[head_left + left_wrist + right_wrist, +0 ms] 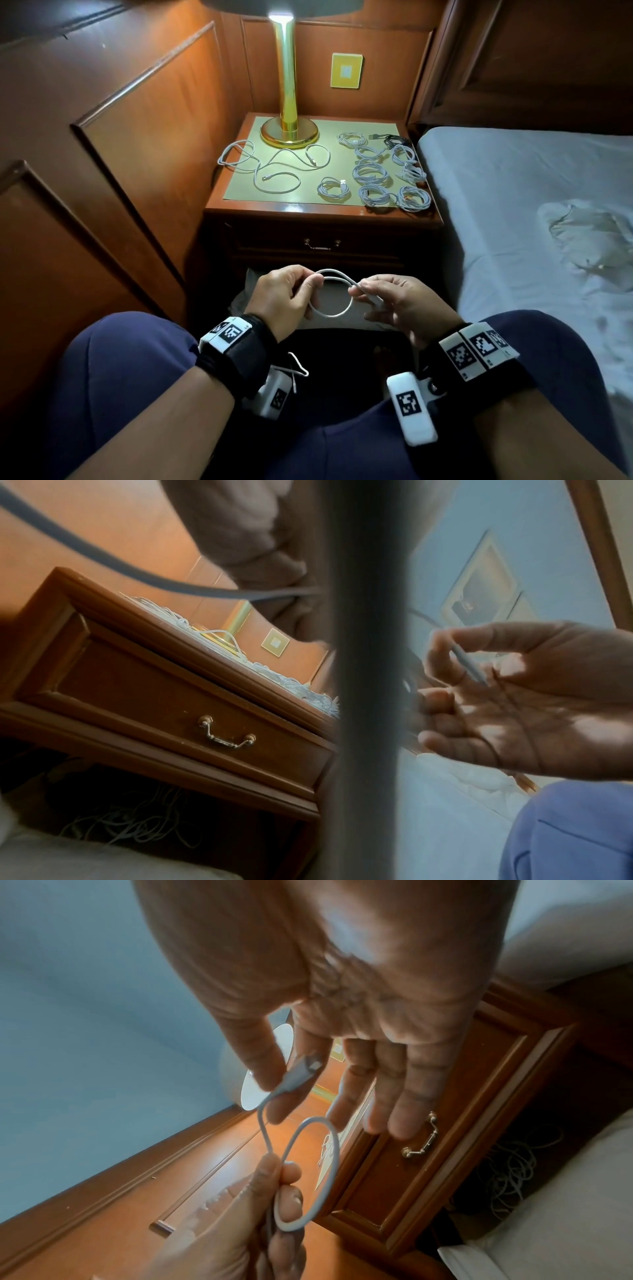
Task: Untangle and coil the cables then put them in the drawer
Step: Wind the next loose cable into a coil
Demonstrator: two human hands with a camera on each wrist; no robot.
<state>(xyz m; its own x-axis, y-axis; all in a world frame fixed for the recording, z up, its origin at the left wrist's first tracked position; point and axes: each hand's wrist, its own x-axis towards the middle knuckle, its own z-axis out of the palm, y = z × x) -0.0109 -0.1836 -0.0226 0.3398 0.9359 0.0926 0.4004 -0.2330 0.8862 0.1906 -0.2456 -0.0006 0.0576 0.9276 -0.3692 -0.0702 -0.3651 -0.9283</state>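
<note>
Both hands are over my lap in front of the nightstand, working a white cable (pixel 334 271) into a small loop. My left hand (pixel 310 282) pinches the loop's strands together; the right wrist view shows that pinch (pixel 274 1185) at the loop's base. My right hand (pixel 359 286) pinches the cable's plug end (pixel 301 1074) between thumb and forefinger, other fingers spread. The cable's tail (pixel 298 368) hangs below my left wrist. The drawer (pixel 322 244) is closed. Several coiled white cables (pixel 371 171) and one loose cable (pixel 274 168) lie on the nightstand top.
A brass lamp (pixel 286 85) stands at the back of the nightstand, with a black cable (pixel 394 138) at the back right. A tangle of more cables (pixel 510 1167) sits in the open space under the drawer. The bed (pixel 513 192) is on the right and wood panelling on the left.
</note>
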